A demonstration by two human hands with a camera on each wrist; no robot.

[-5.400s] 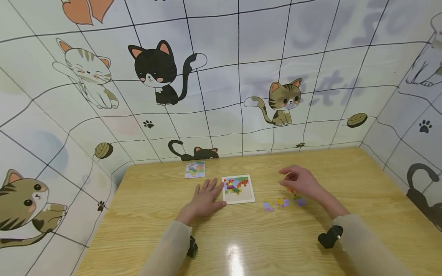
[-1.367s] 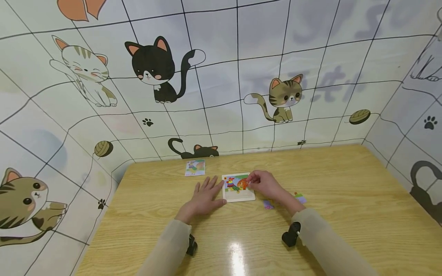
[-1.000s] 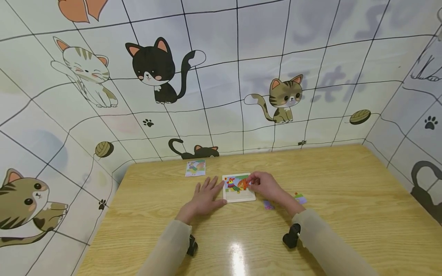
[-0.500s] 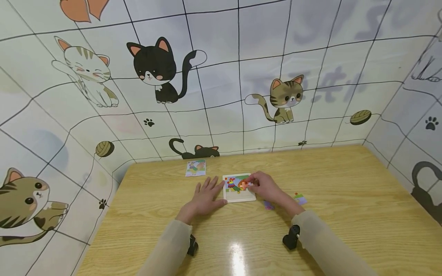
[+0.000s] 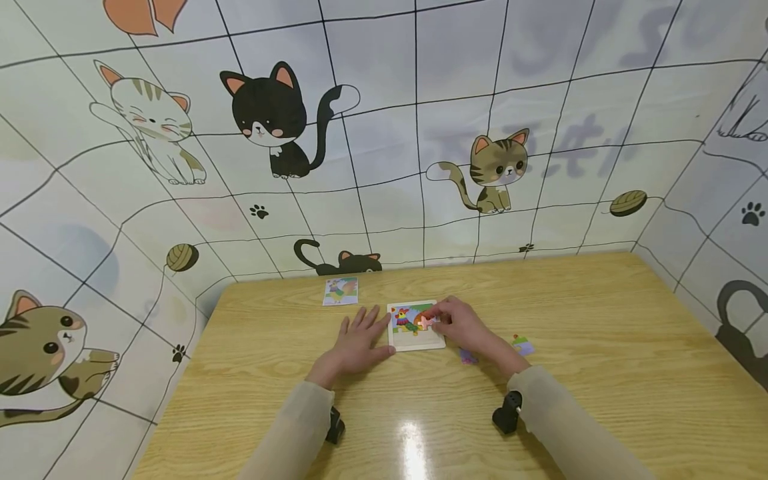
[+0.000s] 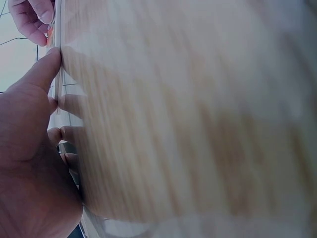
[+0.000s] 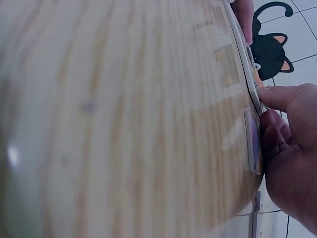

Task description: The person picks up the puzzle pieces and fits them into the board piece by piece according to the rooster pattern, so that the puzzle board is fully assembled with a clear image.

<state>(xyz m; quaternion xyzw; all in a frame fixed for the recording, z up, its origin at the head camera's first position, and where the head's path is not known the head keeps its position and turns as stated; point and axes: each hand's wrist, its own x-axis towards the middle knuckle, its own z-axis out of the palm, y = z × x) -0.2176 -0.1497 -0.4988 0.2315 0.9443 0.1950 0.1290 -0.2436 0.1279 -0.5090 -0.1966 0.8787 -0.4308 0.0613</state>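
Observation:
A white-framed jigsaw tray (image 5: 417, 348) lies mid-table, its upper part filled with a colourful rooster picture and its lower strip bare wood. My left hand (image 5: 358, 341) lies flat with fingers spread, thumb and fingertips against the tray's left edge. At the tray's right side my right hand (image 5: 461, 327) pinches an orange puzzle piece (image 5: 425, 323) between thumb and fingers, over the rooster's tail. Glare makes that piece look pale. In the right wrist view the thumb (image 7: 277, 96) meets the tray rim; the pinched piece is mostly hidden there.
A picture card (image 5: 341, 291) with the same rooster lies behind the left hand. Right of the tray are a purple piece (image 5: 468, 357) and a green-and-purple piece (image 5: 523, 345); the right forearm may hide others. A cat-patterned wall covering (image 5: 384, 167) rises behind the wooden table (image 5: 270, 347).
Over several seconds my right hand has moved left from the loose pieces to the tray, with an orange piece. In the last second that piece has tilted and turned paler. My left hand has stayed put.

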